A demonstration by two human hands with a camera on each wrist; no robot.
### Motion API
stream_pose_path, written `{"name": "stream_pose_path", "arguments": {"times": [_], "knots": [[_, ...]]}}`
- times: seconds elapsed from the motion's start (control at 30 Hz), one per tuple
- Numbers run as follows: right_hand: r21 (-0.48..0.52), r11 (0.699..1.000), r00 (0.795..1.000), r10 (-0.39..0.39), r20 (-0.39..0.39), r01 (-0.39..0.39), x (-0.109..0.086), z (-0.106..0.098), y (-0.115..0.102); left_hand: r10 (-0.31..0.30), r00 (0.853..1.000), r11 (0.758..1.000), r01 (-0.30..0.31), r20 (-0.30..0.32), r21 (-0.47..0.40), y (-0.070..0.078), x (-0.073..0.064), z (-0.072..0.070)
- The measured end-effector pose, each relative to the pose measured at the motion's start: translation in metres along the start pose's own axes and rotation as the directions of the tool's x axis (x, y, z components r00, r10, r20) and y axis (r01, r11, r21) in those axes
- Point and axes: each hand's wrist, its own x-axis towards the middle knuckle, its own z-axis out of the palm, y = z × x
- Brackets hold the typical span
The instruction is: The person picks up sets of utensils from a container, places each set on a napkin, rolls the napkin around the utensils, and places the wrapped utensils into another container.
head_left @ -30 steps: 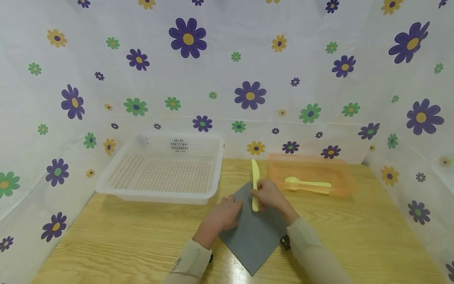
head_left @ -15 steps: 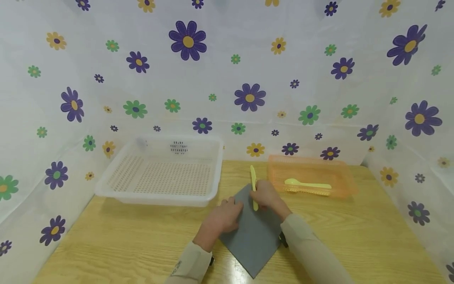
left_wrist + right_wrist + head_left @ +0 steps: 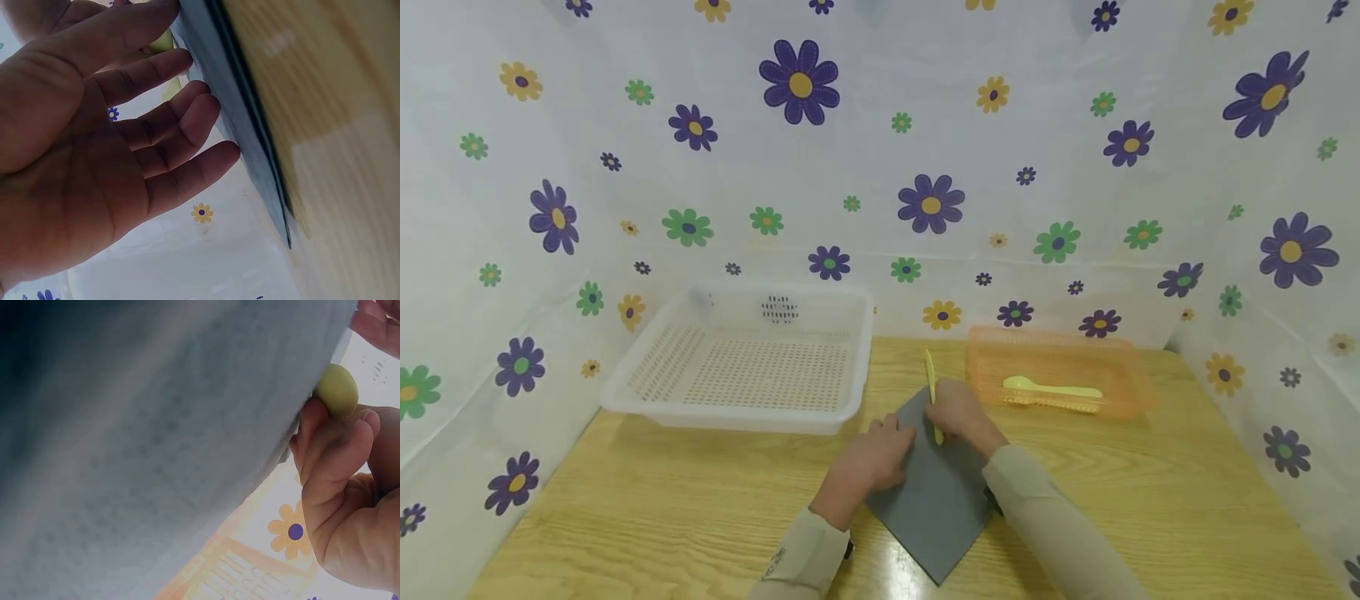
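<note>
A folded grey cloth (image 3: 936,508) lies on the table, one corner toward the front. My left hand (image 3: 868,457) rests its fingertips on the cloth's left side; the left wrist view shows its fingers (image 3: 187,172) nearly straight, with nothing in the palm. On the cloth's far part, my right hand (image 3: 958,412) grips a yellow plastic knife (image 3: 931,372) by its handle, fingers curled round it. The blade points away, past the cloth's far corner. In the right wrist view the knife's rounded handle end (image 3: 337,390) pokes out of the fist, close to the cloth.
A white perforated basket (image 3: 752,418) stands at the back left. To the back right, an orange basket (image 3: 1138,392) holds a yellow spoon (image 3: 1052,389) and what looks like a yellow fork (image 3: 1056,404). A flowered curtain (image 3: 865,150) encloses the wooden table (image 3: 662,500).
My right hand has shifted slightly left and turned the knife, so its blade leans left and shows more edge-on. The left hand stays in place on the cloth.
</note>
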Motion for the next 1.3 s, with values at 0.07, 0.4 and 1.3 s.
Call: {"name": "stream_pose_path", "arguments": {"times": [0.07,0.4,1.3], "knots": [[-0.022,1.0,1.0,-0.001,-0.01,0.001,0.0,0.001,-0.001,0.003,1.0,1.0,-0.003,-0.006,0.004,0.0,0.0,0.0],[-0.147,0.989,1.0,-0.021,-0.017,0.018,-0.007,0.005,-0.009,0.006,1.0,1.0,-0.006,-0.011,0.0,0.0,-0.002,0.0],[-0.368,0.921,0.99,-0.141,-0.016,0.125,-0.035,0.022,-0.023,-0.027,1.0,0.999,0.026,-0.015,-0.046,-0.004,0.005,0.007]]}}
